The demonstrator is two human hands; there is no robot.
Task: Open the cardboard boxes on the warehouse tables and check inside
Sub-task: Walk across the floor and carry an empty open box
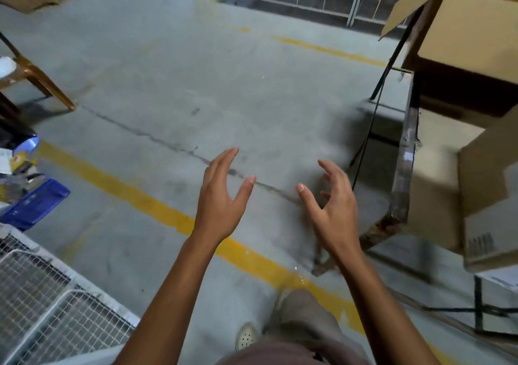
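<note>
Cardboard is showing at the right, where an open box (pixel 473 25) with one flap raised is sitting toward the far end of the counter (pixel 403 151), and a second box (pixel 485 193) is sitting by the counter's near edge. Both hands are hovering over the concrete floor (pixel 196 84), apart from the boxes and touching nothing. The left hand (pixel 220 199) is holding its fingers (pixel 227 157) wide and nearly straight. The right hand (pixel 335 210) is spreading its own fingers wide too, slightly curved, and the palms are facing each other. A yellow line (pixel 134 193) is crossing the floor beneath the arms. A blue crate (pixel 36 202), a wire cage (pixel 36 280) and a brown chair (pixel 42 80) are standing along the left.
</note>
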